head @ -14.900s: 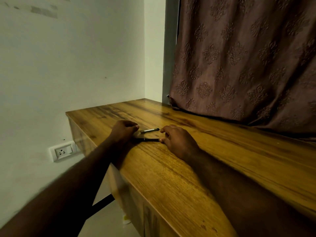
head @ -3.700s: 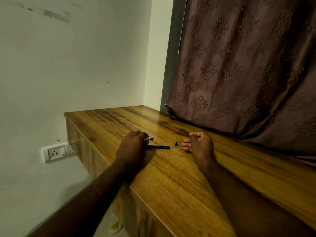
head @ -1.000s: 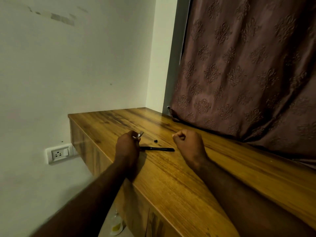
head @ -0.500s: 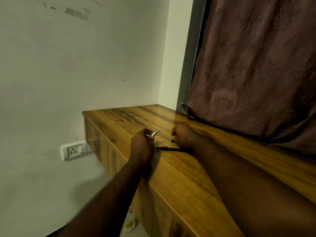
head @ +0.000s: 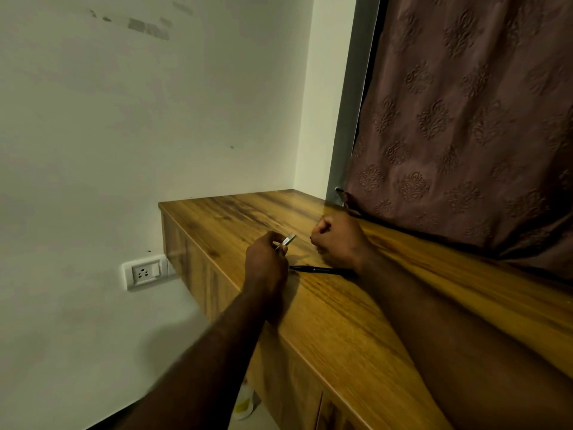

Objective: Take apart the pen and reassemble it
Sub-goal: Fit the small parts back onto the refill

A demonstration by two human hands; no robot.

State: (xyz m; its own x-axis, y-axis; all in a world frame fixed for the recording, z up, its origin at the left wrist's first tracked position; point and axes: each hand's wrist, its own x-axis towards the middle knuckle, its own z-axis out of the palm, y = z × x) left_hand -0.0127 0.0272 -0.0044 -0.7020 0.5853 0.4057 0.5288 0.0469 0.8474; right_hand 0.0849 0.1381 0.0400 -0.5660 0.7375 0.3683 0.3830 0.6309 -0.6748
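Note:
My left hand (head: 266, 265) pinches a short silvery pen part (head: 287, 241) and holds it tilted just above the wooden table (head: 341, 321). The black pen barrel (head: 319, 269) lies flat on the table, between my two wrists. My right hand (head: 339, 240) is curled into a fist a little to the right of the silvery part. A small dark pen piece (head: 311, 237) shows at its fingertips. The two hands are close together but do not touch.
A brown patterned curtain (head: 465, 135) hangs along the table's far right side. The table's left edge drops off beside a white wall with a socket (head: 145, 272). A pale yellowish object (head: 245, 405) lies on the floor below.
The small black piece that lay on the table is gone from it. My right hand reached over it, closed, and lifted slightly. My left hand still holds the silvery part.

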